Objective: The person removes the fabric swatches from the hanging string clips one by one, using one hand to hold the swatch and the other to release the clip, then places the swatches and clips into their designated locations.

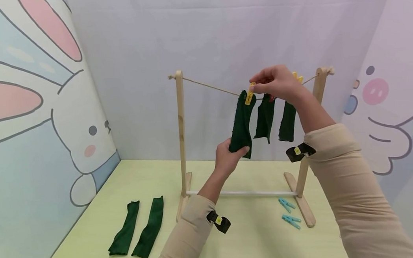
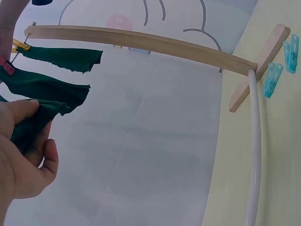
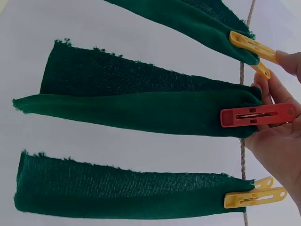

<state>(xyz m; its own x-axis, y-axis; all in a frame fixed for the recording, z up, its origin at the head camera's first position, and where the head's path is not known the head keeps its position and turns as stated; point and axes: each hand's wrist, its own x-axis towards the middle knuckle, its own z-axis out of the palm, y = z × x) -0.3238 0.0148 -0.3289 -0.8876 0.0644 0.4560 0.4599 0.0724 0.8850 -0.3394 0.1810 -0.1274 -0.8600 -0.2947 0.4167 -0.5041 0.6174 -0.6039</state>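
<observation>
My right hand (image 1: 280,84) pinches the handle end of a yellow clothespin (image 1: 250,97), which sits on the top edge of a dark green strip of cloth (image 1: 241,121) at the rope (image 1: 207,84). Lower down, the left hand (image 1: 227,159) holds the same cloth near its bottom end, thumb in front. To its right hang a second green cloth (image 3: 141,110) under a red clothespin (image 3: 257,116) and a third green cloth (image 3: 127,195) under another yellow clothespin (image 3: 254,197). The right wrist view has the right thumb on the pinched clothespin's handle.
Wooden posts (image 1: 182,134) hold up the rope, joined below by a white rod (image 1: 246,193). Two green cloths (image 1: 125,230) lie on the pale yellow table (image 1: 255,236) at left. Two light blue clothespins (image 1: 291,220) lie by the right foot (image 1: 305,209).
</observation>
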